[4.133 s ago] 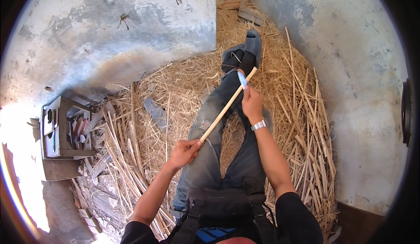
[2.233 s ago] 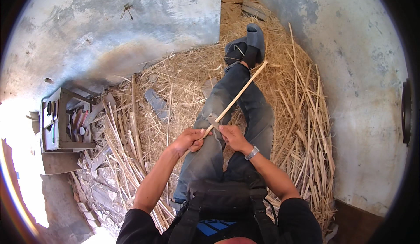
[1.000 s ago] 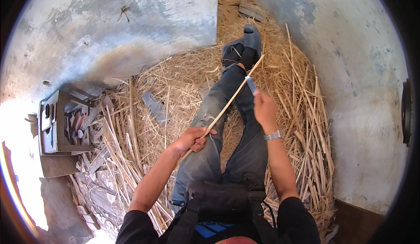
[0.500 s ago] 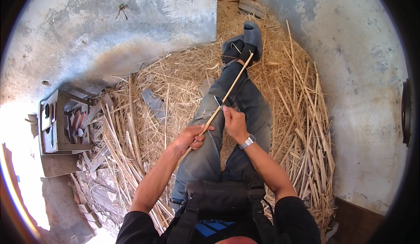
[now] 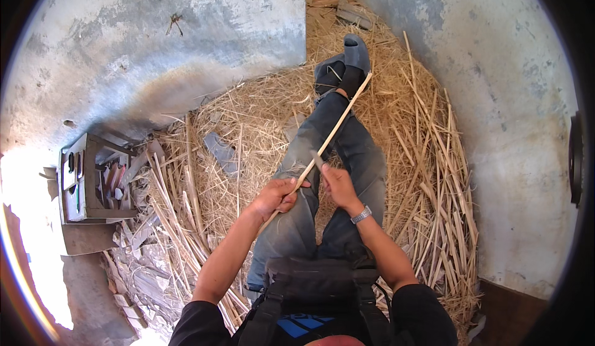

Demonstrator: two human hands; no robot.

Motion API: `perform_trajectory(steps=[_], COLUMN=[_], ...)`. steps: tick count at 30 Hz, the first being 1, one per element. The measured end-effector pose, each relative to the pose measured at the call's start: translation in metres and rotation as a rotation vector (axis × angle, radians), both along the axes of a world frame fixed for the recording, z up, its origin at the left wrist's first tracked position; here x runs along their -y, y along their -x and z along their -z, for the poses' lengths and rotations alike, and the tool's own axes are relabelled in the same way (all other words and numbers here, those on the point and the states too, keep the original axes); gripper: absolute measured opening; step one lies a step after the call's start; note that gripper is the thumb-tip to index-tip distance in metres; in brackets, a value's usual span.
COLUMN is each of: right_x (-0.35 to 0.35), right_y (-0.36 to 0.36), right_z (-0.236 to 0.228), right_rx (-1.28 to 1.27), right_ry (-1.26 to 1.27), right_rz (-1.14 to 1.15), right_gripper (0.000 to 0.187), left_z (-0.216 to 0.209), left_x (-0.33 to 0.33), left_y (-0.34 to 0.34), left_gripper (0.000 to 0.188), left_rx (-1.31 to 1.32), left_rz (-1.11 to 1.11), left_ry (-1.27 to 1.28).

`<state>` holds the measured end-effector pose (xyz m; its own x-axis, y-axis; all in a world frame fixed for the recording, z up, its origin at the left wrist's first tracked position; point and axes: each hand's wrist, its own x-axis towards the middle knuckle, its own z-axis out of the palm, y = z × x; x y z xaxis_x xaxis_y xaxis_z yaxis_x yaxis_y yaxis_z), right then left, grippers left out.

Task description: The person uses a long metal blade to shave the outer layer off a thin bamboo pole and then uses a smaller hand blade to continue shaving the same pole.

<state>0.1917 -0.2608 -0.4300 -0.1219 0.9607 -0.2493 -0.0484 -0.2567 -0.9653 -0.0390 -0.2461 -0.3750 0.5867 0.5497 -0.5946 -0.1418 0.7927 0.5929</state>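
A long, thin pale stick [image 5: 338,127], like a bamboo or cane strip, slants across my legs from my left thigh toward my feet. My left hand [image 5: 278,196] is closed round its lower part, with the near end running back under my wrist. In my right hand [image 5: 338,186] is a small knife [image 5: 317,158], its short blade pointing up and left beside the middle of the stick. Whether the blade touches the stick I cannot tell. The handle is hidden in my fist.
Straw and shavings [image 5: 260,107] cover the floor. Piles of long sticks lie at the right [image 5: 443,222] and left [image 5: 186,185]. A small wooden cabinet [image 5: 111,213] stands at the left. Concrete walls [image 5: 508,98] close in both sides. A grey slipper-shaped piece [image 5: 220,152] lies in the straw.
My right hand has moved slightly right and nearer to me, and the knife blade has turned. The stick's far end has swung to the right; my left hand still grips it.
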Motion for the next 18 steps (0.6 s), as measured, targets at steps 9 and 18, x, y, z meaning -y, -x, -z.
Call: perform_trajectory(steps=[9,18], right_x=[-0.077,-0.036], right_y=[-0.023,0.022], right_z=[-0.031,-0.011], right_rx=[0.674,0.456], right_ry=[-0.416,-0.387], right_rz=[0.316,0.208], right_gripper=[0.041,0.039], left_z=[0.001,0.01], left_x=[0.017,0.019], left_y=[-0.008,-0.006], left_gripper=[0.047,0.047], left_rx=[-0.178,-0.189], left_rz=[-0.046,-0.128], left_ry=[-0.24,-0.222])
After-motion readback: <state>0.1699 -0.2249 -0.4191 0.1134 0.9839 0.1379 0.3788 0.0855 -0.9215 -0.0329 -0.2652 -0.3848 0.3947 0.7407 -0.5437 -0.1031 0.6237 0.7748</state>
